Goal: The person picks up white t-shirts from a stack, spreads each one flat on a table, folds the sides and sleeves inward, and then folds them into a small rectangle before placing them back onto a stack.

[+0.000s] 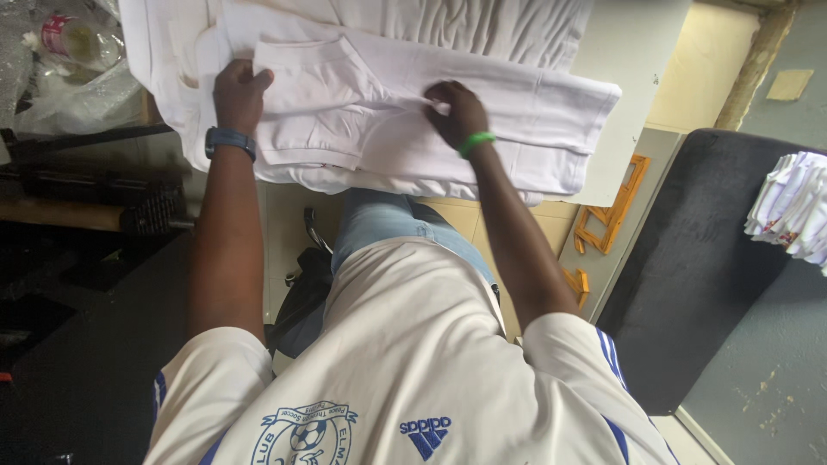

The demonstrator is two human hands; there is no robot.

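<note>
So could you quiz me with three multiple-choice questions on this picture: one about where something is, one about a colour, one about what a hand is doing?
1. Where does the stack of folded white cloth pieces lie?
A. At the right edge, on the dark surface
B. On the person's lap
C. Under the white garment

2. What colour is the band on the right wrist?
A. Red
B. Green
C. Yellow

3. What is the right hand doing?
A. Hanging free in the air
B. Holding a bottle
C. Pinching the white garment

Answers:
1 A, the stack sits on the dark surface at the right edge of the picture.
2 B, the band is bright green, while the left wrist wears a dark blue watch.
3 C, its fingers are closed on a fold of fabric, while the left hand grips the garment's edge.
</note>
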